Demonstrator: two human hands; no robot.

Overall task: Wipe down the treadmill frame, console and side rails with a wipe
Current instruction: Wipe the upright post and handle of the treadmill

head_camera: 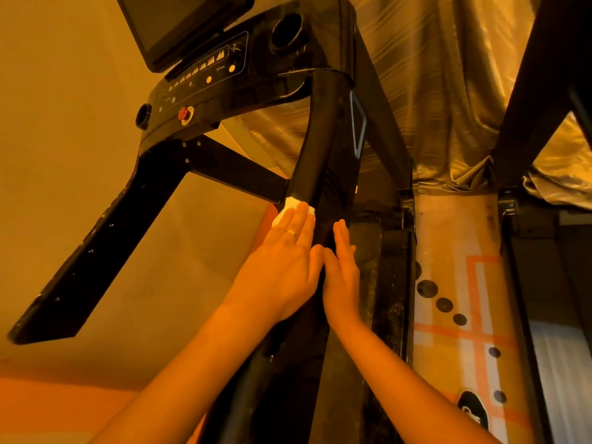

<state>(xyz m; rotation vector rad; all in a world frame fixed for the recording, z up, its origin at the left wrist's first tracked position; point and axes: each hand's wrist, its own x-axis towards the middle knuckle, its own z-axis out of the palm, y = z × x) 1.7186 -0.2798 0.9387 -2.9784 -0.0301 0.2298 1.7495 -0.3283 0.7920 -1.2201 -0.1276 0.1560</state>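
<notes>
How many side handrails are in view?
2. The left handrail juts down-left from the console, untouched; the right handrail runs down the middle under the right hand and the left hand, which presses the wipe on it. None looks hidden.

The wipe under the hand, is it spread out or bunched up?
Bunched up: the wipe shows as a crumpled wad beyond the flat left hand.

view: head-worn, single | faces: forward along black rounded side rail (315, 139) toward glossy black console (224, 75) | range: close, wide-angle

Left hand (282, 267) flat over wipe (292, 205) on side rail (315, 149); right hand (341, 274), seemingly flat, alongside.
</notes>
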